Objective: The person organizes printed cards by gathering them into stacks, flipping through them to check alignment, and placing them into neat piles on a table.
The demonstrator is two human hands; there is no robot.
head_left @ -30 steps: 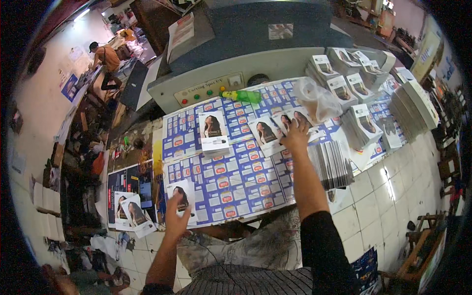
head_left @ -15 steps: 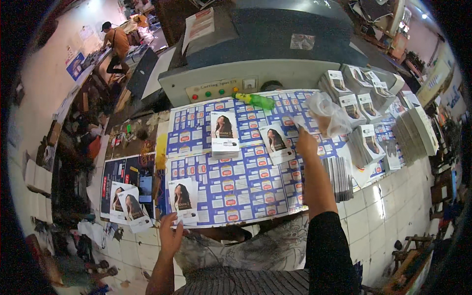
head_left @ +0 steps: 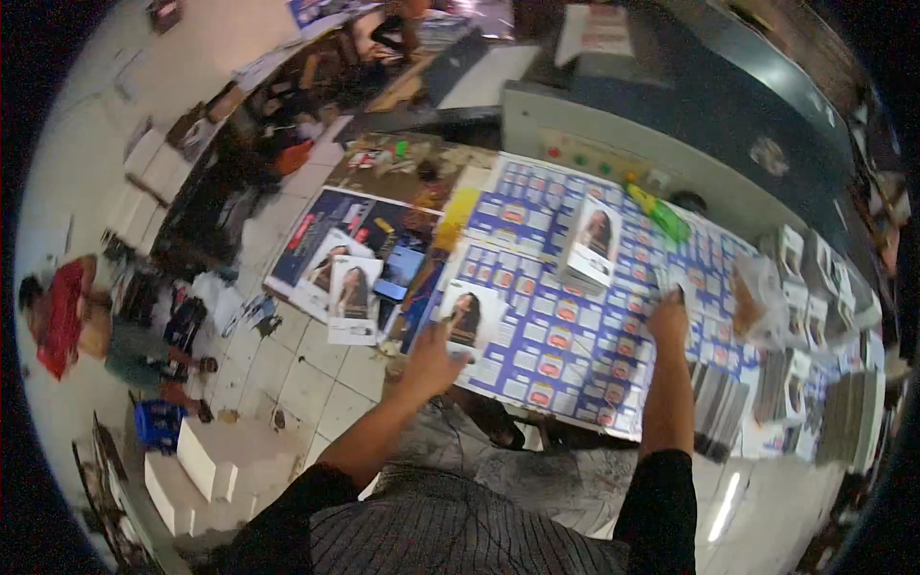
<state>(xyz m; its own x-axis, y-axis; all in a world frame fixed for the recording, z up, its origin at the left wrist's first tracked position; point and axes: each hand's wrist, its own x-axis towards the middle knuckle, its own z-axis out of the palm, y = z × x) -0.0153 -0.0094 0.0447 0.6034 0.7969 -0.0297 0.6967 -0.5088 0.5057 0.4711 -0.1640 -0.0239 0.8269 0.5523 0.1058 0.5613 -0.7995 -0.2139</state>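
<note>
My left hand (head_left: 431, 364) lies at the near left edge of a white leaflet (head_left: 471, 316) with a long-haired figure on it. Its thumb stands apart from its fingers, though motion blurs them. Further right, my right hand (head_left: 670, 316) is over the table, fingertips pinched together at a small pale thing I cannot make out. Between the hands and farther back stands a neat stack (head_left: 592, 244) of similar leaflets. Printed blue-and-white sheets (head_left: 551, 335) cover the tabletop. More leaflets (head_left: 355, 302) lie at the left, beside a phone (head_left: 401, 273).
A green bottle (head_left: 666, 220) lies by the grey machine (head_left: 671, 91) at the back. To the right are a clear plastic bag (head_left: 757, 302), several leaflet stacks (head_left: 815, 264) and a row of edge-on sheets (head_left: 719, 402). White boxes (head_left: 203, 470) sit on the floor at lower left.
The view has swung left, shifting the table rightward in it. My left hand has come further over the near leaflet. The leaflet beside my right hand no longer shows there.
</note>
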